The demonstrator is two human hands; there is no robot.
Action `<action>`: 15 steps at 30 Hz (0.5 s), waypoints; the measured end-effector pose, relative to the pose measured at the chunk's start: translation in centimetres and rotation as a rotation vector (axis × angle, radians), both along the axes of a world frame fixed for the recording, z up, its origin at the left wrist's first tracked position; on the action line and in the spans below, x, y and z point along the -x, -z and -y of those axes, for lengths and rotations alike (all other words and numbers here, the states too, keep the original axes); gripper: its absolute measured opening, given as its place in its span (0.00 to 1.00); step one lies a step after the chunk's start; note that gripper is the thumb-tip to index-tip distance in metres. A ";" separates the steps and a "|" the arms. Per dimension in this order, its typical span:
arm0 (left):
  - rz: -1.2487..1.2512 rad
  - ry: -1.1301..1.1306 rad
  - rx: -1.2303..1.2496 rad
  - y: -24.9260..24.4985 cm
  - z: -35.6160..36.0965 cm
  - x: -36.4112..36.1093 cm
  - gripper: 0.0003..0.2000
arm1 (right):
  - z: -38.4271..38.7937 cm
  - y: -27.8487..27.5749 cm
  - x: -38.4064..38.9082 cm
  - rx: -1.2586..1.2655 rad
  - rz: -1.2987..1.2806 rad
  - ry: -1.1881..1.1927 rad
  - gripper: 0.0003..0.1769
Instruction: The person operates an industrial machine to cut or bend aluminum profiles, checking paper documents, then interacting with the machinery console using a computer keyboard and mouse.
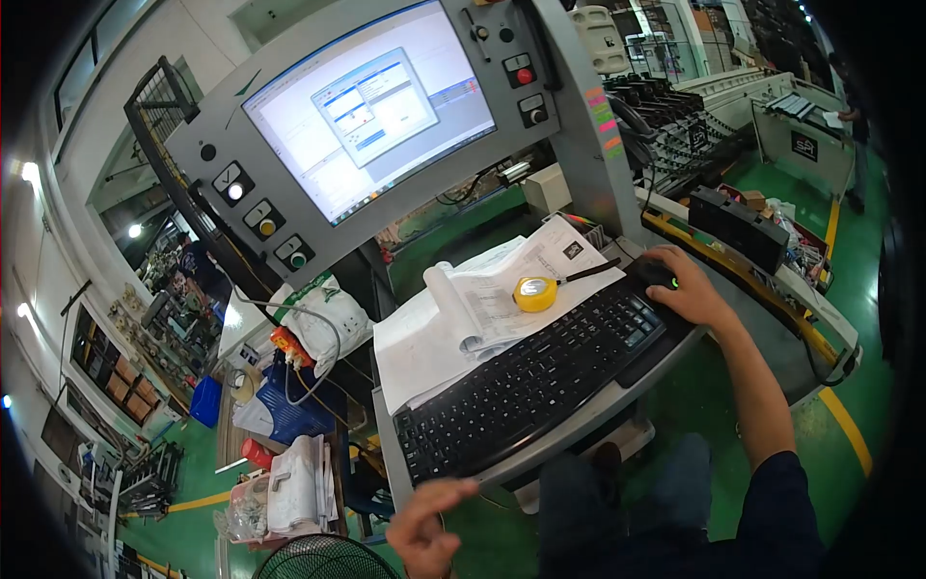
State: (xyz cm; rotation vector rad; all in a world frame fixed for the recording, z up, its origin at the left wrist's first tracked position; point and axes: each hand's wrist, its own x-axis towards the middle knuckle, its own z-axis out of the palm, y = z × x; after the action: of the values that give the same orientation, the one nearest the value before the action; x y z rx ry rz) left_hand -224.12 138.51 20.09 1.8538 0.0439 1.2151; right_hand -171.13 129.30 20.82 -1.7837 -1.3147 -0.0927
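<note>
Operator's console, shop floor. Person stood at the sloped desk under the big monitor (371, 111).

Right hand (690, 289): palm down, cupped over a dark mouse (652, 274) at the far right end of the keyboard (531, 381). Fingers draped over the mouse, a light grasp and not clenched. A green light showed at its edge.

Left hand (429, 526): low, near the keyboard's near-left corner but apart from it. Fingers loosely curled, index out, holding nothing.

Screen: a small dialog window (371, 96) sat open over a larger pale one. Text too small to read.

Beside the mouse hand: a yellow tape measure (534, 292) on a sheaf of drawings (453, 328), one sheet rolled back, the stack touching the keyboard's top edge. A dark pen (593, 273) lay between tape and mouse.

Judgement on doing the mouse work well:
- The mouse had little room, with the keyboard on one side and the desk edge on the other. Short wrist strokes would suit better than sweeps of the arm.
- Eyes belong on the dialog before any click, since its buttons looked small and close together.
- The pen lay near enough to foul the mouse and was worth nudging aside.
- The free left hand would be best brought to the keys for confirming entries, clear of the panel's push buttons (234, 183).
</note>
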 end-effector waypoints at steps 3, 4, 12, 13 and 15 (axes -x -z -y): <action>-0.136 -0.493 -0.077 -1.5 -2.2 -0.9 0.26 | -0.1 0.1 -0.1 0.007 0.027 0.006 0.36; -0.176 -0.591 -0.080 -1.5 -2.6 -1.4 0.27 | -0.1 -0.1 0.1 0.006 0.014 -0.014 0.36; -0.369 -0.899 -0.095 -0.1 -4.2 -3.2 0.31 | 0.0 -0.3 0.7 -0.047 0.067 0.004 0.32; -0.392 -0.920 -0.100 -0.1 -4.1 -3.4 0.30 | 0.1 -0.3 0.7 -0.052 0.074 0.018 0.31; -0.382 -0.935 -0.152 0.9 -4.7 -3.2 0.30 | -0.1 0.2 0.3 -0.106 0.128 0.033 0.29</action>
State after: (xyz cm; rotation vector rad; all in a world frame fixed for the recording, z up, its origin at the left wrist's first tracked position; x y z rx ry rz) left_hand -220.89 143.22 19.16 2.2523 1.1631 1.4448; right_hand -171.44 129.40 20.59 -1.7331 -1.3446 -0.2938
